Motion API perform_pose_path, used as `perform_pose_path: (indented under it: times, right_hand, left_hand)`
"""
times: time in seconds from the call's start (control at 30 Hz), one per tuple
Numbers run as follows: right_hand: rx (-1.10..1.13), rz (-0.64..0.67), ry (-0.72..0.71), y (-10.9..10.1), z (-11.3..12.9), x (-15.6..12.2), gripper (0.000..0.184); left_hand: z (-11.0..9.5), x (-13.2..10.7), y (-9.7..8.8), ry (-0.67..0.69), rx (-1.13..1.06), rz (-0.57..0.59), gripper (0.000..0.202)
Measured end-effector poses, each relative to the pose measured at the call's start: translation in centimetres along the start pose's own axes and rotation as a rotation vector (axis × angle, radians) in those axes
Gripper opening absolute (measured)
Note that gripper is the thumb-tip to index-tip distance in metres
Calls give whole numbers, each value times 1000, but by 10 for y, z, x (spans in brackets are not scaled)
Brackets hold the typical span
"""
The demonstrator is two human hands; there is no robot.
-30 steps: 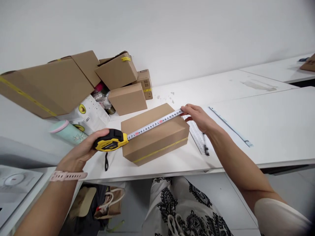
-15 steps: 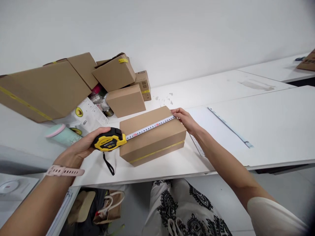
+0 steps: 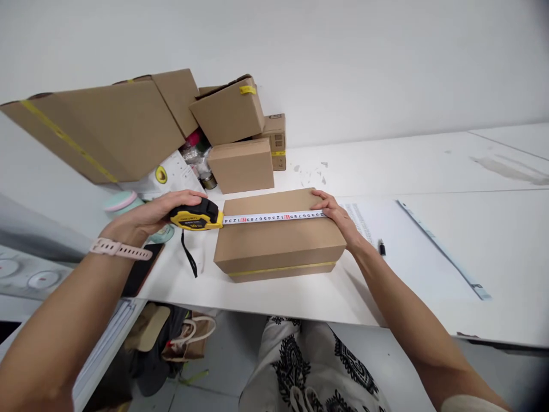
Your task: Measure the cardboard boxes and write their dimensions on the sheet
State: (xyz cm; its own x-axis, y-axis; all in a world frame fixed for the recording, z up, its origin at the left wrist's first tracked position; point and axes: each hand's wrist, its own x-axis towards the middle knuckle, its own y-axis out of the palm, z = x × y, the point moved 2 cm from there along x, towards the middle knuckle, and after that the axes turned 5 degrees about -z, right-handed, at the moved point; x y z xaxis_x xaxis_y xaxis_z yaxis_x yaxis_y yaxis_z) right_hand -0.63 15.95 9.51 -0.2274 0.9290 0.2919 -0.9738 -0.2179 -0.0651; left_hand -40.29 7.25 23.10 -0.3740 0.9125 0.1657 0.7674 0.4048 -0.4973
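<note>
My left hand (image 3: 156,213) is closed around a yellow and black tape measure (image 3: 195,216), its case at the left edge of a closed cardboard box (image 3: 274,240). A black wrist strap dangles from the case. The pulled-out white blade (image 3: 274,217) lies straight across the box's top, marked with black and red numbers. At the box's right edge, my right hand (image 3: 334,217) presses the blade's end there with its fingers, which hide the tip. Yellow tape runs along the box's front side.
Several cardboard boxes (image 3: 240,166) stand at the back left, near a mint tumbler with a pink lid (image 3: 122,201). Right of my right hand lie white paper (image 3: 412,263), a small black pen-like item (image 3: 381,247) and a pale blue strip (image 3: 441,249). The table's front edge runs below the box.
My view has shifted, so box and blade look more level. Both hands keep their hold on the tape measure and its blade. The small black item on the paper has come into sight.
</note>
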Motion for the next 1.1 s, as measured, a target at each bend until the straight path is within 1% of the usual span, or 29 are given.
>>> perform_pose_path:
  times: [0.03, 0.1, 0.17, 0.27, 0.33, 0.37, 0.43, 0.5, 0.63, 0.73, 0.83, 0.93, 1.03, 1.1]
  right_hand:
    - [-6, -1, -8, 1, -2, 1, 21]
    - [-22, 3, -16, 1, -5, 2, 20]
    - [-41, 13, -16, 2, -7, 3, 22]
    - [-14, 30, 17, 3, -6, 2, 35]
    - [33, 34, 56, 3, -5, 1, 43]
    - [54, 33, 68, 4, -5, 0, 45]
    - [65, 38, 58, 3, -6, 0, 44]
    - [57, 43, 29, 3, -9, 1, 41]
    - [60, 31, 13, 1, -10, 1, 36]
    - [59, 27, 25, 0, -7, 0, 35]
    - [44, 29, 30, -1, -4, -2, 33]
    - [29, 24, 36, -3, -6, -1, 30]
    - [13, 17, 41, -3, -9, 0, 28]
    - [9, 9, 35, -2, -11, 1, 27]
  left_hand:
    - [5, 2, -4, -58, 0, 15, 59]
    - [17, 5, -12, -222, -14, 103, 60]
    - [28, 4, -23, -297, -21, 80, 59]
    - [39, 0, -35, -363, -29, 66, 60]
    - [40, -4, -39, -380, -38, 70, 64]
    - [39, -6, -40, -385, -40, 90, 68]
    - [36, -9, -40, -377, -36, 133, 74]
    - [34, -11, -39, -356, -21, 151, 77]
    - [34, -9, -41, -335, 14, 113, 70]
    - [35, -11, -44, -359, 25, 146, 64]
    - [30, -18, -44, -388, 20, 164, 59]
    - [21, -27, -40, -378, 21, 157, 54]
    - [16, -32, -37, -352, 13, 192, 54]
    - [16, -34, -37, -345, 1, 214, 55]
